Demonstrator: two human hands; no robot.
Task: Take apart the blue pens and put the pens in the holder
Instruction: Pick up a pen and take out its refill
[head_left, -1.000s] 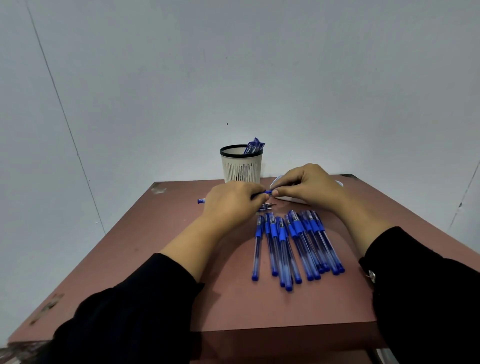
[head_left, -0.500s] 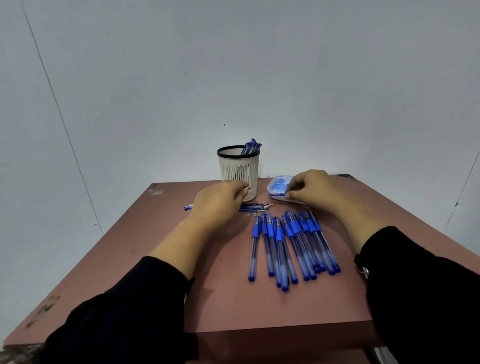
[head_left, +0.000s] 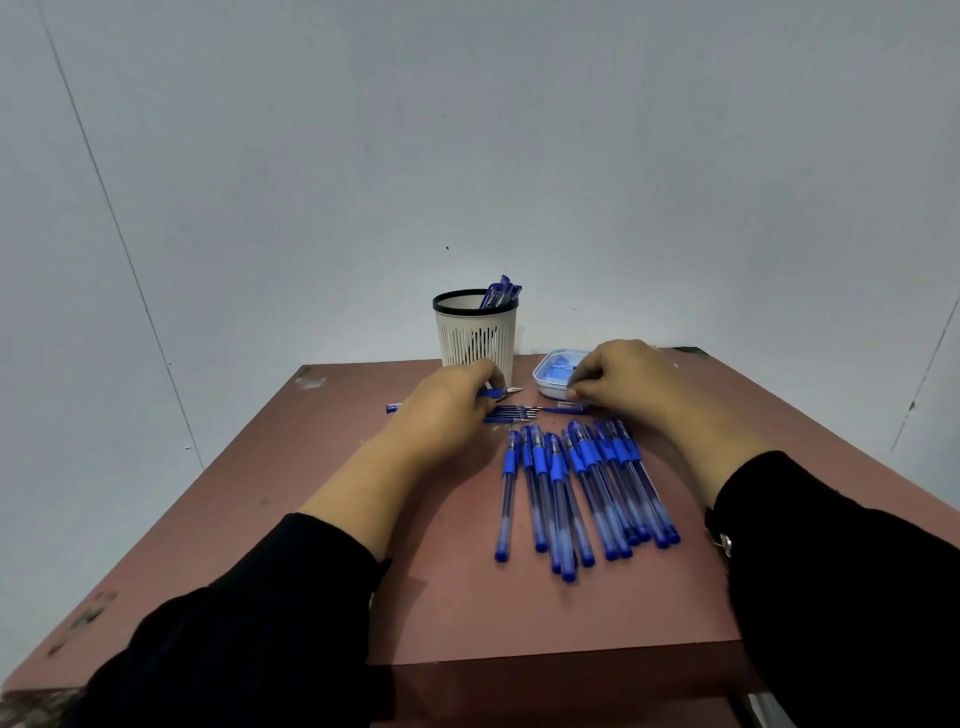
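The left hand (head_left: 451, 402) grips a blue pen (head_left: 493, 393) beside the slotted holder (head_left: 475, 338) — the right hand (head_left: 621, 382), fingers curled, pinches something at the white tray (head_left: 548, 387), behind the pen row (head_left: 582, 488).

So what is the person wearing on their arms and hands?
Both arms wear black long sleeves, the left sleeve and right sleeve ending short of the wrists. The left hand and right hand are bare, without gloves. Something small and metallic shows at the right cuff.
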